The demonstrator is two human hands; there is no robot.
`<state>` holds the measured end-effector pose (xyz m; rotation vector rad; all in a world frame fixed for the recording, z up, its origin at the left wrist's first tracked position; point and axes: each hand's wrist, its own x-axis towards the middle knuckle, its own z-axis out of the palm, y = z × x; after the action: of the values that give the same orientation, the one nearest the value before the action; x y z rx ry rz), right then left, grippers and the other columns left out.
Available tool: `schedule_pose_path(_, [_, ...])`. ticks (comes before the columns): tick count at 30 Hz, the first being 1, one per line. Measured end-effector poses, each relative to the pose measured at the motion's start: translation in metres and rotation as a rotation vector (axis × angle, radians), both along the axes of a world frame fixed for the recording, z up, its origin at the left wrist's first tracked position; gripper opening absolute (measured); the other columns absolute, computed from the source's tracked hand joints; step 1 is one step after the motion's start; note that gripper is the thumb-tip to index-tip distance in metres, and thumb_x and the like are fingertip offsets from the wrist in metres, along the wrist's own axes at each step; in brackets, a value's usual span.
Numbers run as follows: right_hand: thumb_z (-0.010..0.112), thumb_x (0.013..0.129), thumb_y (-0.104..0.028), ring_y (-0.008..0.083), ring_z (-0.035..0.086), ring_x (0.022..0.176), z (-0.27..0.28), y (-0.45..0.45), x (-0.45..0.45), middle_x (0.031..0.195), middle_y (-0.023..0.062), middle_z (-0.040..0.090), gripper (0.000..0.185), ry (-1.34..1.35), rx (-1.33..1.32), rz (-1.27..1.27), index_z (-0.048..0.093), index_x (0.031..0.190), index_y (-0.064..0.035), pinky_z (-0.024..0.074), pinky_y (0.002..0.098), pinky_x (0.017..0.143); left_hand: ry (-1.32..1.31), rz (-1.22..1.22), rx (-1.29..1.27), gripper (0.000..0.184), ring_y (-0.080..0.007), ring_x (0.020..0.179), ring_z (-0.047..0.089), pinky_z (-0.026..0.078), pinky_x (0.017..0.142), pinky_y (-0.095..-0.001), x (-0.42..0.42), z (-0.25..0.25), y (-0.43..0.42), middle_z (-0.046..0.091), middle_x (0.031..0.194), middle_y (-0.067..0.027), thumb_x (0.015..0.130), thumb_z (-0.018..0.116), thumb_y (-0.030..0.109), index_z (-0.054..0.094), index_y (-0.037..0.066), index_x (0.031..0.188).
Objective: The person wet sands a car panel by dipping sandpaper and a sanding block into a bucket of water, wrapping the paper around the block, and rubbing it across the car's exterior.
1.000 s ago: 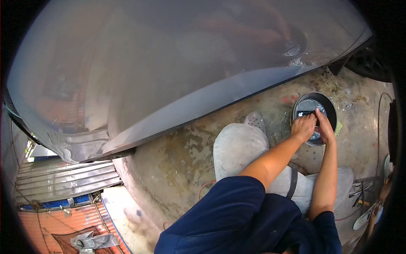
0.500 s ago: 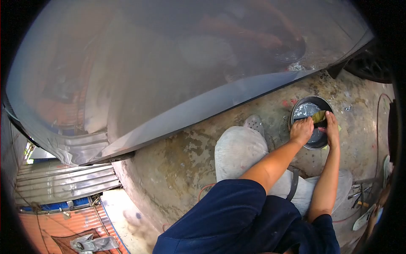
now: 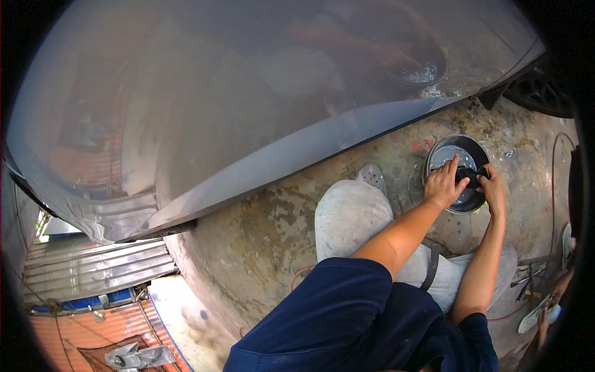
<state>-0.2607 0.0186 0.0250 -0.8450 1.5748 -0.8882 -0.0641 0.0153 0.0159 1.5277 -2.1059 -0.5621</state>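
Observation:
A dark bucket (image 3: 458,212) with water in it stands on the floor, and both my hands are over its opening. Between them is a small black sheet (image 3: 471,178), perhaps sandpaper; its exact kind is not clear. My right hand (image 3: 493,191) pinches the sheet's right side between thumb and fingers. At the other side, my left hand (image 3: 442,184) has its thumb over the sheet and its index finger stretched toward the far rim. The sheet's left edge sits in the crook of that thumb, and some of it is hidden.
A large glossy grey car body panel (image 3: 248,111) fills the upper view, with a wheel (image 3: 542,93) at the far right. Tools (image 3: 530,288) and another person's foot in a sandal (image 3: 536,316) are at lower right. A thin hose (image 3: 553,186) runs along the floor.
The sheet showed an olive face before and now shows black. My left fingers have spread apart, and my right hand has turned from lying along the rim to a pinch.

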Motion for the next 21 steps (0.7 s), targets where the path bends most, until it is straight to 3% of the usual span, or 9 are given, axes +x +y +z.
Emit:
schedule_pose_path(2, [0.062, 0.088, -0.003, 0.0072, 0.054, 0.074, -0.012, 0.001, -0.001, 0.085, -0.0036, 0.055, 0.010, 0.013, -0.035, 0.143, 0.057, 0.097, -0.0058, 0.0490, 0.0251, 0.065, -0.022, -0.030, 0.090, 0.066, -0.0344, 0.108, 0.065, 0.051, 0.090, -0.0454, 0.002, 0.013, 0.001, 0.060, 0.129, -0.0209, 0.092, 0.065, 0.049, 0.052, 0.004, 0.138])
schedule_pose_path(5, [0.065, 0.086, -0.004, 0.0119, 0.059, 0.080, -0.010, -0.002, -0.002, 0.089, -0.0012, 0.061, 0.015, 0.012, -0.093, 0.267, 0.059, 0.100, -0.0030, 0.0514, 0.0286, 0.075, -0.017, -0.071, 0.111, 0.055, -0.0341, 0.106, 0.066, 0.051, 0.089, -0.0452, 0.002, 0.003, -0.001, 0.064, 0.119, -0.0176, 0.090, 0.068, 0.042, 0.056, 0.005, 0.128])
schedule_pose_path(6, [0.066, 0.085, -0.004, 0.0138, 0.061, 0.083, -0.009, -0.001, 0.002, 0.091, 0.0003, 0.063, 0.017, 0.057, -0.106, 0.204, 0.060, 0.101, -0.0020, 0.0513, 0.0298, 0.078, -0.041, -0.069, 0.137, 0.040, -0.0342, 0.102, 0.067, 0.051, 0.087, -0.0470, 0.001, -0.002, -0.001, 0.066, 0.110, -0.0155, 0.088, 0.069, 0.035, 0.058, 0.005, 0.113])
schedule_pose_path(9, [0.071, 0.083, -0.005, 0.0210, 0.065, 0.100, -0.006, 0.001, 0.000, 0.103, 0.0099, 0.071, 0.027, 0.288, -0.157, 0.106, 0.064, 0.108, 0.0006, 0.0507, 0.0362, 0.090, -0.047, -0.005, 0.203, 0.023, -0.0384, 0.081, 0.072, 0.056, 0.074, -0.0514, -0.003, -0.001, -0.004, 0.072, 0.085, -0.0178, 0.093, 0.065, 0.027, 0.063, 0.005, 0.097])
schedule_pose_path(11, [0.077, 0.082, -0.011, 0.0256, 0.067, 0.099, -0.022, 0.006, -0.009, 0.107, 0.0147, 0.069, 0.035, 0.475, -0.314, 0.223, 0.067, 0.114, -0.0022, 0.0515, 0.0384, 0.091, -0.104, 0.006, 0.257, 0.019, -0.0375, 0.082, 0.072, 0.056, 0.073, -0.0515, -0.004, 0.001, -0.004, 0.072, 0.088, -0.0176, 0.093, 0.066, 0.026, 0.064, 0.008, 0.098])
schedule_pose_path(12, [0.079, 0.082, -0.012, 0.0281, 0.068, 0.093, -0.019, 0.008, -0.004, 0.108, 0.0143, 0.070, 0.036, 0.602, -0.357, 0.137, 0.066, 0.113, -0.0013, 0.0527, 0.0386, 0.085, -0.029, -0.021, 0.130, 0.019, -0.0376, 0.083, 0.072, 0.056, 0.074, -0.0514, -0.002, -0.001, -0.001, 0.072, 0.090, -0.0169, 0.093, 0.066, 0.025, 0.063, 0.009, 0.100])
schedule_pose_path(16, [0.080, 0.081, -0.014, 0.0160, 0.060, 0.080, 0.046, 0.002, -0.007, 0.086, 0.0089, 0.065, 0.035, 0.283, -0.171, -0.083, 0.062, 0.107, 0.0009, 0.0495, 0.0358, 0.072, -0.046, -0.143, 0.146, 0.046, -0.0358, 0.099, 0.070, 0.056, 0.087, -0.0487, 0.001, 0.005, 0.000, 0.070, 0.111, -0.0164, 0.092, 0.066, 0.031, 0.058, 0.009, 0.132])
schedule_pose_path(20, [0.074, 0.082, -0.011, 0.0134, 0.056, 0.077, 0.057, 0.001, -0.030, 0.081, 0.0005, 0.060, 0.022, -0.108, -0.234, -0.313, 0.058, 0.096, -0.0042, 0.0491, 0.0328, 0.071, -0.303, -0.477, 0.196, 0.036, -0.0349, 0.098, 0.070, 0.056, 0.085, -0.0492, 0.011, 0.013, -0.002, 0.071, 0.109, -0.0147, 0.095, 0.058, 0.035, 0.063, 0.011, 0.122])
schedule_pose_path(21, [0.069, 0.086, -0.008, 0.0167, 0.060, 0.085, 0.066, 0.003, -0.028, 0.094, 0.0050, 0.063, 0.022, -0.364, -0.222, -0.422, 0.057, 0.104, -0.0054, 0.0536, 0.0328, 0.075, -0.373, -0.520, 0.165, 0.034, -0.0344, 0.098, 0.070, 0.056, 0.085, -0.0492, 0.012, 0.013, -0.002, 0.071, 0.108, -0.0139, 0.095, 0.056, 0.035, 0.064, 0.011, 0.119])
